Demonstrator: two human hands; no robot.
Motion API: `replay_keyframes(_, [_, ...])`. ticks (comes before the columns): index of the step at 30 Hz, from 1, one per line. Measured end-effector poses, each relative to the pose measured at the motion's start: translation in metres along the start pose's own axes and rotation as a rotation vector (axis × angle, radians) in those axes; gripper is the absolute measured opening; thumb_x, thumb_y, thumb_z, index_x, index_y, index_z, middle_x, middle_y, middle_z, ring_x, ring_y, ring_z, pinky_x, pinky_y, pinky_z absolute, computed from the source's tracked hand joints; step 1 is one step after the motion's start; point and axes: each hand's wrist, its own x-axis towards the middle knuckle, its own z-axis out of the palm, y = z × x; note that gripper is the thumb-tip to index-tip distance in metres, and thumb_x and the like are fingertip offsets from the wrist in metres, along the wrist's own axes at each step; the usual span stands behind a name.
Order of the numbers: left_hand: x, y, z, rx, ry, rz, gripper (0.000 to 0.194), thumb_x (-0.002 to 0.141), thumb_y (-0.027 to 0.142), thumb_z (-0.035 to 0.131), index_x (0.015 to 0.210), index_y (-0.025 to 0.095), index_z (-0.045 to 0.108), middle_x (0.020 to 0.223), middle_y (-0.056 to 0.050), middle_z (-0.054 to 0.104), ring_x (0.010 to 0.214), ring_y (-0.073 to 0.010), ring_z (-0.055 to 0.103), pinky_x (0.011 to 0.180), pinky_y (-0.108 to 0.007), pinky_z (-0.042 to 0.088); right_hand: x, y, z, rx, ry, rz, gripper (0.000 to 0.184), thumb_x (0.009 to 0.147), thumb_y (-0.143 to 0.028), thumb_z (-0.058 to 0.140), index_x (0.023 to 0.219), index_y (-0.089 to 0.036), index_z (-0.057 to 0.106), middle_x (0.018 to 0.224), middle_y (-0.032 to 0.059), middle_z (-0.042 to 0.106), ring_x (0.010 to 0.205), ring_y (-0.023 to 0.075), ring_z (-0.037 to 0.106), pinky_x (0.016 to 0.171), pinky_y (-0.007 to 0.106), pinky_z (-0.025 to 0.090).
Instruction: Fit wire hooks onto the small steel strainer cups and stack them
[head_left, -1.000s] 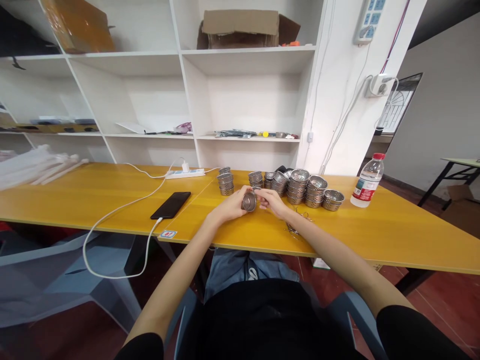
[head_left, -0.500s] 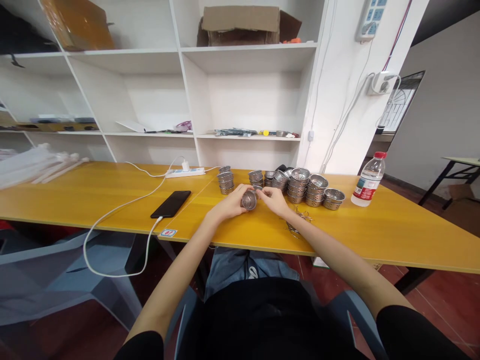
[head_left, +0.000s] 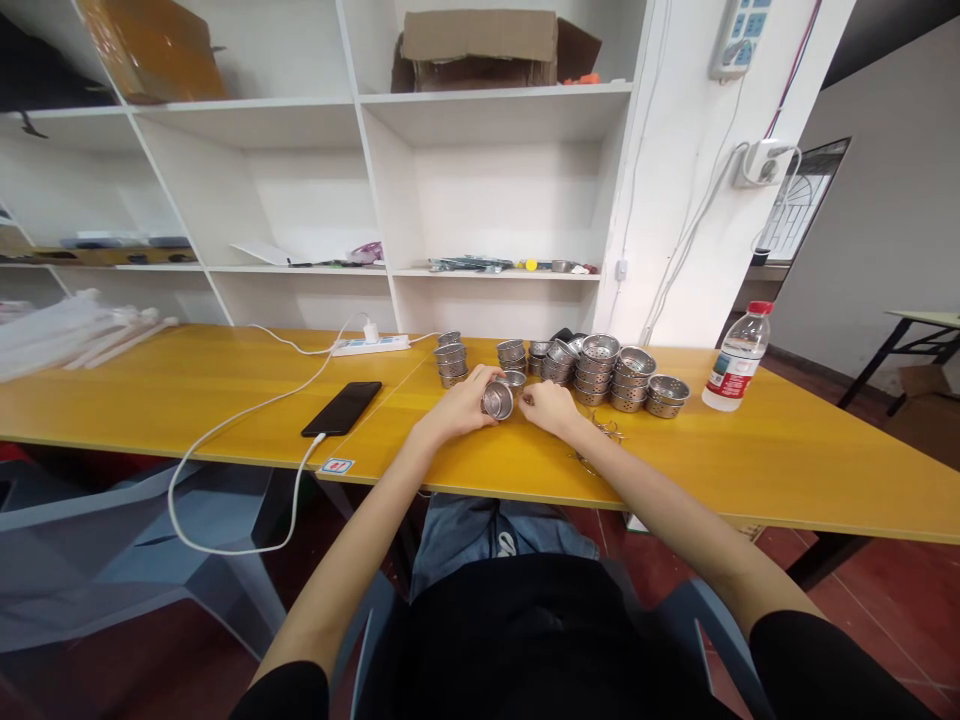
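My left hand (head_left: 466, 402) is wrapped round a small metal strainer cup (head_left: 497, 401), tilted so that its round opening faces me. Just right of it, my right hand (head_left: 553, 408) is closed, thumb and fingertips pinched; whatever may be between them is too small to make out. Another metal cup (head_left: 515, 379) stands right behind the held one. Beside my right wrist lies a loose pile of thin wire pieces (head_left: 609, 430), partly covered by the forearm. Perforated cups are stacked behind and to the right of my hands, including a tall stack (head_left: 597, 372) and a lower one (head_left: 667, 397).
A small cup stack (head_left: 452, 365) stands behind my left hand. To the left lie a black phone (head_left: 343, 408) with a white cable and a power strip (head_left: 371, 345). A red-capped bottle (head_left: 739, 360) stands at the right. White shelves (head_left: 495, 280) rise behind the table (head_left: 787, 470).
My right hand has drawn slightly right, away from the cup in my left hand, and its fingers have curled in. The left hand keeps its hold, nearly unmoved.
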Motion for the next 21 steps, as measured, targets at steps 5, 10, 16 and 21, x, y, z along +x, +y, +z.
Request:
replay_keyframes(5, [0.001, 0.002, -0.001, 0.017, -0.005, -0.025, 0.076, 0.071, 0.030, 0.081, 0.138, 0.029, 0.045, 0.138, -0.009, 0.056, 0.128, -0.0318, 0.061, 0.108, -0.044, 0.050, 0.000, 0.000, -0.001, 0.006, -0.040, -0.027, 0.023, 0.095, -0.030, 0.059, 0.088, -0.020, 0.079, 0.094, 0.0129, 0.078, 0.088, 0.0269, 0.072, 0.072, 0.031, 0.043])
replay_keyframes(10, [-0.001, 0.002, -0.001, 0.075, 0.031, -0.121, 0.069, 0.075, 0.044, 0.081, 0.133, 0.026, 0.047, 0.137, -0.010, 0.057, 0.121, -0.0329, 0.064, 0.103, -0.044, 0.051, -0.001, 0.001, 0.002, 0.026, -0.042, -0.053, 0.021, 0.095, -0.029, 0.059, 0.088, -0.021, 0.077, 0.094, 0.0115, 0.078, 0.087, 0.0257, 0.071, 0.071, 0.030, 0.041])
replay_keyframes(16, [-0.005, -0.001, -0.005, 0.283, 0.034, -0.397, 0.047, 0.083, 0.049, 0.073, 0.120, 0.025, 0.054, 0.125, -0.013, 0.064, 0.115, -0.0367, 0.065, 0.095, -0.046, 0.052, -0.001, 0.004, 0.003, 0.063, -0.042, -0.125, 0.026, 0.099, -0.030, 0.057, 0.086, -0.019, 0.077, 0.090, 0.0126, 0.076, 0.084, 0.0249, 0.069, 0.072, 0.030, 0.041])
replay_keyframes(21, [-0.006, -0.017, -0.004, 0.383, 0.037, -0.545, 0.040, 0.089, 0.040, 0.065, 0.122, 0.022, 0.052, 0.125, -0.019, 0.064, 0.121, -0.0381, 0.062, 0.096, -0.046, 0.052, 0.006, 0.011, 0.010, 0.223, -0.029, -0.244, 0.021, 0.098, -0.020, 0.058, 0.091, -0.016, 0.078, 0.091, 0.0107, 0.076, 0.083, 0.0212, 0.067, 0.076, 0.028, 0.043])
